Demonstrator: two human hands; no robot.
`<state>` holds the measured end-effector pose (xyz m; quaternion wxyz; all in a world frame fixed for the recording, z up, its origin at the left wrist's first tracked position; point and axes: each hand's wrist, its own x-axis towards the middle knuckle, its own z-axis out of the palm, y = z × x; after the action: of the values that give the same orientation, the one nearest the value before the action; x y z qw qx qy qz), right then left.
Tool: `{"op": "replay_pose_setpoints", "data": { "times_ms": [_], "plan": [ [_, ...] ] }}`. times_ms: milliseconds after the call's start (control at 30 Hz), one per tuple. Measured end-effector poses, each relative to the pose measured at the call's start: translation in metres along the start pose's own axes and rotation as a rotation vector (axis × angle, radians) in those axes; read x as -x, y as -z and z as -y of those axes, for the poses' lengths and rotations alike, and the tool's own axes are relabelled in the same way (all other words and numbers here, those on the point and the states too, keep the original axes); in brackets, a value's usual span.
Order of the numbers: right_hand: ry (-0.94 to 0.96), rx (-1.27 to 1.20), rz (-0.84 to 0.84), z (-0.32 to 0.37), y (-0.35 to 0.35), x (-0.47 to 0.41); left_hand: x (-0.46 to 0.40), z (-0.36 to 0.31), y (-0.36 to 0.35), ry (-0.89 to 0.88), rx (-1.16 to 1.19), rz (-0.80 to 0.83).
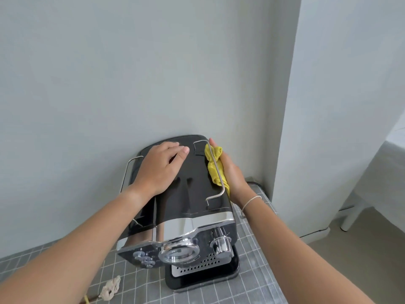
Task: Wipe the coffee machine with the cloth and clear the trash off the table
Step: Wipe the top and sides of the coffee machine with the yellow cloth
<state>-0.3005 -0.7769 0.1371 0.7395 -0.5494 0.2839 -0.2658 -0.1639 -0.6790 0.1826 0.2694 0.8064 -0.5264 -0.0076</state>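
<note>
A glossy black and chrome coffee machine stands on the table against the wall. My left hand lies flat on its top, fingers spread, holding nothing. My right hand presses a yellow cloth against the machine's upper right edge, by the thin metal rail there. A crumpled beige scrap of trash lies on the table at the lower left, beside a small yellow and brown bit at the frame's bottom edge.
The table carries a grey checked tablecloth and sits in a corner of pale walls. A black power cord runs behind the machine on the right. White furniture stands on the floor further right.
</note>
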Motion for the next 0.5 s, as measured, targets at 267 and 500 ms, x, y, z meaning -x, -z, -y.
{"op": "replay_pose_setpoints", "data": {
  "times_ms": [267,500],
  "plan": [
    [0.021,-0.050,0.091,-0.001,-0.001,-0.060,-0.016,-0.007,-0.004,-0.044,-0.285,0.020],
    [0.039,-0.138,0.259,-0.007,0.001,-0.086,-0.018,-0.007,-0.004,0.005,-0.152,0.156]
  ]
}}
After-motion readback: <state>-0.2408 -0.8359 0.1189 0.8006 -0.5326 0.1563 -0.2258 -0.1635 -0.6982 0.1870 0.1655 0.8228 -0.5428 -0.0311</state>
